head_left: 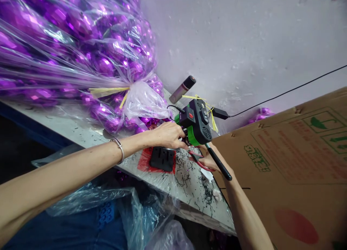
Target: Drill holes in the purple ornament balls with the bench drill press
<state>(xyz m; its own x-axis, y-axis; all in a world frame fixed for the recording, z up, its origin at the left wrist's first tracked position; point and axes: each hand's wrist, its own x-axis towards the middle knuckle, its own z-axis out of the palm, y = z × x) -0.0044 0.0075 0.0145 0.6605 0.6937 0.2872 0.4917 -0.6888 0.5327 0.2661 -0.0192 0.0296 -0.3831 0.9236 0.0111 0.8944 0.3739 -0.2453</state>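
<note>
My left hand [170,135], a bangle at its wrist, reaches over the tabletop to the near side of a black and green device [200,121] with a red switch and a round grille. Its fingers are curled together on something small and dark, partly hidden by the device. My right hand [210,157] grips red-handled scissors [199,160], whose blades point toward my left fingers. A black rod-like handle [219,162] extends from the device across my right wrist. Below my left hand, a slotted black plate [162,159] lies on a red sheet [143,160].
Bagged shiny purple balls [105,65] crowd the left. A dark-capped bottle [183,89] leans near the wall, beside a black adapter [220,113] and its cord. Black clippings litter the table [187,186]. A large cardboard box [292,163] borders the right; clear plastic [135,214] hangs in front.
</note>
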